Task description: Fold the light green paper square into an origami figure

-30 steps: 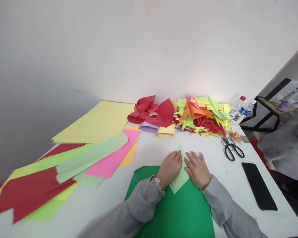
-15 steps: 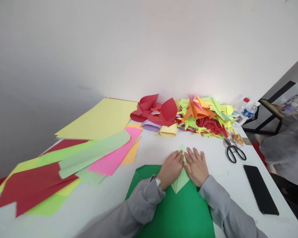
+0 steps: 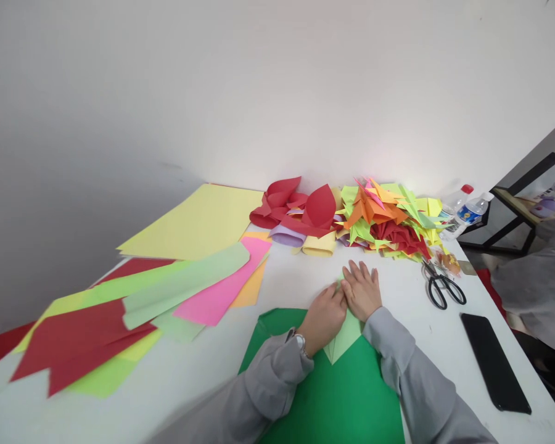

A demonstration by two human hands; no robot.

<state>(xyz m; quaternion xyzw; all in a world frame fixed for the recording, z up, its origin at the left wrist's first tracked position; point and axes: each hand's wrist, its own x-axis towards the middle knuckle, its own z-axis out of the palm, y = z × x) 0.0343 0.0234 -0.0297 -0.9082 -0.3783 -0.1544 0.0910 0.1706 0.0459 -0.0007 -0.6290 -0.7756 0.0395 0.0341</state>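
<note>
A light green sheet of folded origami paper (image 3: 348, 338) lies on a large green sheet (image 3: 337, 401), with its narrow point directed away from me. My left hand (image 3: 326, 317) has its fingers bent and closed on the paper's left edge near the upper part. Across the upper right edge and tip lies my right hand (image 3: 361, 293), flat with fingers stretched out. Both hands meet near the tip, hiding much of the upper fold. The lower end of the paper shows crease lines running to a corner.
Coloured sheets (image 3: 87, 336) spread on the left, beside a pale yellow stack (image 3: 194, 225). Rolled red pieces (image 3: 321, 209) and a heap of folded paper (image 3: 379, 216) sit along the wall. Scissors (image 3: 444, 288), a black phone (image 3: 496, 362) and bottles (image 3: 472, 213) are right; a person (image 3: 536, 277) is beyond.
My right hand has shifted inward and up, now covering the paper's tip and touching the left hand's fingers. The whole view has swung slightly left.
</note>
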